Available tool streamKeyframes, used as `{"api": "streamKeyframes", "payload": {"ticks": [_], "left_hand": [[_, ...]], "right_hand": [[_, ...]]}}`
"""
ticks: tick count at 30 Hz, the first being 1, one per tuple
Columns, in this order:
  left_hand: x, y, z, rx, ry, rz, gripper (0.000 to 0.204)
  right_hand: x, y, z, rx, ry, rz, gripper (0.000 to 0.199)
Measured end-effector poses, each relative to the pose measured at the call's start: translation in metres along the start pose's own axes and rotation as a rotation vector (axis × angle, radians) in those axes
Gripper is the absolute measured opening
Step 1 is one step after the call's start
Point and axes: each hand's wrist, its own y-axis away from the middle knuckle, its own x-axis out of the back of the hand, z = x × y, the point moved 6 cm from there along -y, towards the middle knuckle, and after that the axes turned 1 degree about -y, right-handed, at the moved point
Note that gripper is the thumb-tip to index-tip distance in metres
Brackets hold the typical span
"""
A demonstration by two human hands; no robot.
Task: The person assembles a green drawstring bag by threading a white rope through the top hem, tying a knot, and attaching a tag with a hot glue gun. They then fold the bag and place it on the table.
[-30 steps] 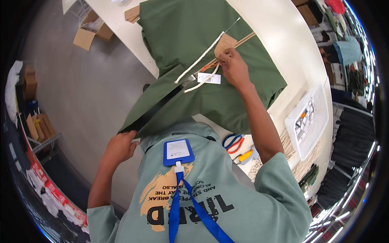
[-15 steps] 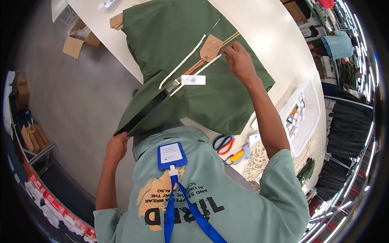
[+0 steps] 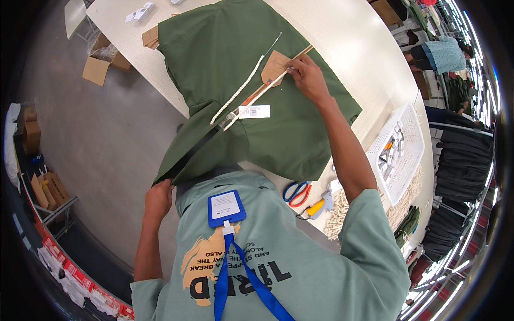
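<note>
A dark green garment (image 3: pixel 289 134) lies over the table, with its near left edge stretched down past the table. My left hand (image 3: pixel 159 197) is closed on that edge at its lower left corner, beside a black inner band. My right hand (image 3: pixel 309 80) pinches one end of a white cord (image 3: pixel 257 99) above the garment. The cord's other length runs alongside it, with a thin metal wire (image 3: pixel 273 44) at its tip. Near the right fingers lies a brown paper tag (image 3: pixel 274 67). A white label (image 3: pixel 255 111) sits beside the cord.
Scissors (image 3: pixel 296 193) with blue and red handles and a grey and yellow tagging gun (image 3: pixel 318 206) lie at the table's near edge. A white plastic basket (image 3: pixel 399 176) stands right, beside bundled cream cords (image 3: pixel 337 216). An open carton (image 3: pixel 96 72) sits on the floor; a person (image 3: pixel 444 55) stands far right.
My right hand has come slightly down and left with the cord, which now crosses the brown tag's lower edge. My left hand keeps its hold on the garment's edge.
</note>
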Motion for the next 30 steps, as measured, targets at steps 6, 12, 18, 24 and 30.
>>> {"api": "streamKeyframes", "payload": {"ticks": [6, 12, 18, 24, 30], "left_hand": [[-0.001, 0.004, 0.005, -0.065, 0.037, 0.044, 0.02], [0.006, 0.001, 0.008, -0.037, 0.045, 0.055, 0.02], [0.053, -0.034, 0.038, -0.092, 0.222, 0.083, 0.029], [0.117, -0.129, 0.18, -0.431, 0.857, 0.294, 0.037], [0.113, -0.174, 0.246, -0.514, 1.108, -0.449, 0.028]], "right_hand": [[-0.01, -0.04, 0.013, -0.292, 0.05, 0.208, 0.02], [-0.056, -0.087, 0.043, -0.769, 0.195, 0.017, 0.036], [-0.026, -0.083, -0.005, -0.671, -0.372, 0.124, 0.032], [0.034, -0.027, -0.128, -0.448, -0.876, 0.286, 0.018], [0.046, -0.003, -0.168, -0.482, -1.124, 0.551, 0.02]]}}
